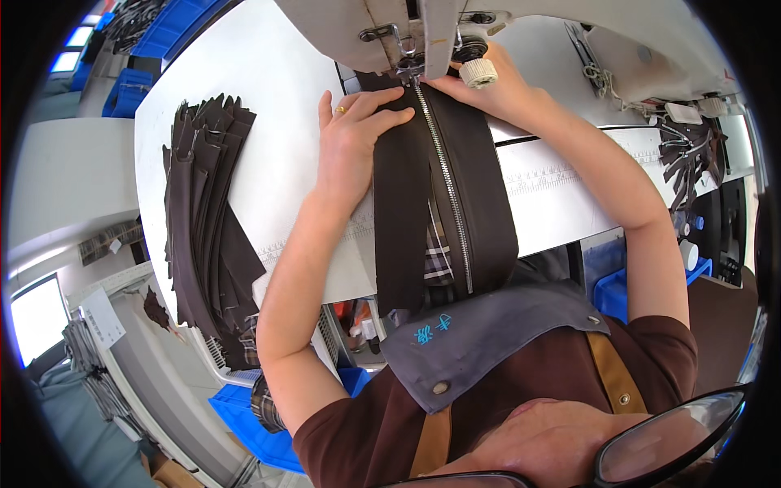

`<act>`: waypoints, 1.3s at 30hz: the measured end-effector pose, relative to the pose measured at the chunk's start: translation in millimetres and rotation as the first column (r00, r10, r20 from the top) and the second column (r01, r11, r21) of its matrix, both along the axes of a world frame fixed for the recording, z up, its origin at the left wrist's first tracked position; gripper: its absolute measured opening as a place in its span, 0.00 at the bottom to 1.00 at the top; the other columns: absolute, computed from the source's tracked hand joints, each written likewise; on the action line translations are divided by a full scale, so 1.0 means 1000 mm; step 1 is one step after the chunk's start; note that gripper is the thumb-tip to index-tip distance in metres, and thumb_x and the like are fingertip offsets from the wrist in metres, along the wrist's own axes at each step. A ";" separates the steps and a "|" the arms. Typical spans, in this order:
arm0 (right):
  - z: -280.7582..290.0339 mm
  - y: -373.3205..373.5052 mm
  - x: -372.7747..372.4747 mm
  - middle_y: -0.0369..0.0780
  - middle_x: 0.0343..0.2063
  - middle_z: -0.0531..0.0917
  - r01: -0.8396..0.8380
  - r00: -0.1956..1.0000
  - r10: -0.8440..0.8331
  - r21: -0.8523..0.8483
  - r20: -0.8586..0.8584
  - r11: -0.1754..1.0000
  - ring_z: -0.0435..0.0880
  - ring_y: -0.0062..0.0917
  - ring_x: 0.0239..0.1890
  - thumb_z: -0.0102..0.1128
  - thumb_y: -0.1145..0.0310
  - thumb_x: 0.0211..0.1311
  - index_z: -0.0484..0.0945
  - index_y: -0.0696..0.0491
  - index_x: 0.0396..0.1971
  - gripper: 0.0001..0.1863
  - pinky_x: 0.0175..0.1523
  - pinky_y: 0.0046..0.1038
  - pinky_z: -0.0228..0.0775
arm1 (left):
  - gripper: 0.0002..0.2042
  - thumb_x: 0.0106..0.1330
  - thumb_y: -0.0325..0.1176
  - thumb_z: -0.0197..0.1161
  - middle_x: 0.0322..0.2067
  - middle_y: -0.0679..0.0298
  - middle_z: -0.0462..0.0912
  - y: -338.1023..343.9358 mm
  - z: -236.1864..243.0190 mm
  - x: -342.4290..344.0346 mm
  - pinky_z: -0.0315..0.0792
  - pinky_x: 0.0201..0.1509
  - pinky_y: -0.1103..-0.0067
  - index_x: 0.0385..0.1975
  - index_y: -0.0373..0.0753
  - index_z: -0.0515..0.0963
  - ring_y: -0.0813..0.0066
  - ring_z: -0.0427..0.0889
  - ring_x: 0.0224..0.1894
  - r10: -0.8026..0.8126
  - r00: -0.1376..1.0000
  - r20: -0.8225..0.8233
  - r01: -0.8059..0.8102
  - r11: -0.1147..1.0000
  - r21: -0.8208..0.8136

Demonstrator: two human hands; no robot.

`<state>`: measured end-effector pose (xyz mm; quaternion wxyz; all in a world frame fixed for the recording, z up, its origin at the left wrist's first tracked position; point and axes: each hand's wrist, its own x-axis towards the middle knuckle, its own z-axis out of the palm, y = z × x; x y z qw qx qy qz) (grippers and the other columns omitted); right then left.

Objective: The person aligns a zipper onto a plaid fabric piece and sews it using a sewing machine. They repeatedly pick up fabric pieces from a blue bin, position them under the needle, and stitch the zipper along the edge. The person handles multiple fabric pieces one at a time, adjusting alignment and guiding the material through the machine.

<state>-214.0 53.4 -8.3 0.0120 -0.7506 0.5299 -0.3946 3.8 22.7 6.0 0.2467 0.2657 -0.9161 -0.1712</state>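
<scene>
A strip of dark brown fabric runs from under the sewing machine's presser foot down over the table's front edge. Along it lies a silver metal zipper, its top end at the foot. My left hand rests on the fabric left of the zipper, open, with its fingers spread and the fingertips pressing the cloth near the foot. My right hand lies on the other side, open, its thumb stretched toward the foot; the machine head partly hides its other fingers. Plaid cloth shows beneath the zipper.
The sewing machine head hangs over the far side of the table, with a white knob beside my right hand. A pile of dark fabric strips lies on the left. Zipper pieces hang at the right. A blue bin stands below.
</scene>
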 end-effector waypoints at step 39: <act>0.045 0.171 0.010 0.38 0.53 0.74 -0.389 0.876 0.472 0.436 -0.096 0.812 0.70 0.37 0.56 0.59 0.71 0.48 0.76 0.51 0.48 0.22 0.58 0.39 0.63 | 0.15 0.54 0.33 0.59 0.55 0.58 0.69 0.131 0.000 0.055 0.47 0.56 0.40 0.42 0.44 0.78 0.62 0.65 0.60 -0.083 0.962 0.262 0.105 0.992 -0.073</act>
